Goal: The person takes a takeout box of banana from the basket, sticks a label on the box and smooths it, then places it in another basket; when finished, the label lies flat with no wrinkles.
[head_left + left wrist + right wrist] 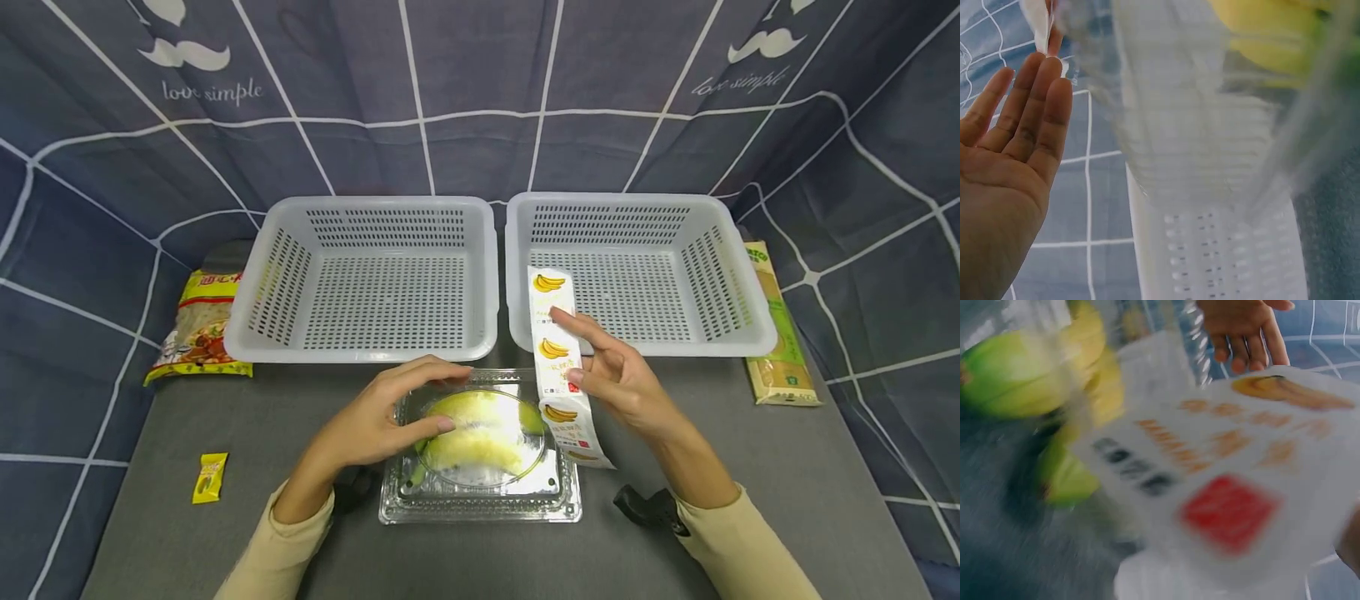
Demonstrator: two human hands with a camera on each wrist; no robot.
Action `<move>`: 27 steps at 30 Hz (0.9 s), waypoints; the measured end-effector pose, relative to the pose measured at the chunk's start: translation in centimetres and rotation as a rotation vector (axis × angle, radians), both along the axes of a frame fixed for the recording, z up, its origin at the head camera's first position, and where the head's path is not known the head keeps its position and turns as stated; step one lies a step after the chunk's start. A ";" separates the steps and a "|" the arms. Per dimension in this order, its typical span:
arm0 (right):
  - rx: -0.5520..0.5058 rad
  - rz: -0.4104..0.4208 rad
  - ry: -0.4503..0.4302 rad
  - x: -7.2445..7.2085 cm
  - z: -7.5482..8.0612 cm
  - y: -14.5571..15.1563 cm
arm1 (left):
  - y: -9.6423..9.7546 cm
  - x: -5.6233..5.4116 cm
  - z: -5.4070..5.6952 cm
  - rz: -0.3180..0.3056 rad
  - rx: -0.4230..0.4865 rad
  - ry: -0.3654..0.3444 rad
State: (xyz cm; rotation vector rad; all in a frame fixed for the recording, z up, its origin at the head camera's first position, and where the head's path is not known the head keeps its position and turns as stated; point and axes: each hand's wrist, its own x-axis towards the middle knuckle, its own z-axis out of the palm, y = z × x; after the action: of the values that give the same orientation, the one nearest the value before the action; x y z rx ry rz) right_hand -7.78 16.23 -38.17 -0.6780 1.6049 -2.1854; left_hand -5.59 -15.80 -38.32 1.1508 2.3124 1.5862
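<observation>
A clear plastic clamshell box [480,510] stands in the middle of the grey table with yellow-green bananas [468,454] inside. Over its left part is my left hand [390,412], fingers extended and holding nothing; whether it touches the lid I cannot tell. My right hand [626,383] pinches a white strip of banana stickers [555,350] between thumb and fingers. The strip hangs along the box's right side, its lower end curling outward. In the right wrist view the sticker strip [1229,456] looms close and blurred, with the bananas [1016,375] behind plastic.
Two white perforated baskets, a left one [360,356] and a right one [697,350], stand side by side behind the box. A yellow-and-red food bag [202,325] lies far left, a green-and-tan packet [783,350] far right. One small yellow packet [210,477] lies front left.
</observation>
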 end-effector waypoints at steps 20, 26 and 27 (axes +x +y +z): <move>0.015 0.092 -0.087 -2.2 1.5 -5.1 | 0.7 1.0 1.3 -0.154 0.078 -0.012; 0.071 0.079 -0.092 -2.1 1.5 -5.6 | 0.6 1.2 1.2 -0.112 0.038 0.002; 0.079 0.079 -0.079 -2.0 1.5 -5.6 | 0.7 1.2 1.2 -0.108 0.034 0.001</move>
State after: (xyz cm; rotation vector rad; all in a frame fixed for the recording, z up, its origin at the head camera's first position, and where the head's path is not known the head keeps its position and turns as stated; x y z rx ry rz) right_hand -9.80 10.67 -36.65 -0.6130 1.5877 -2.0557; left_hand -4.38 -15.14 -37.11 1.2619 2.1912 1.5933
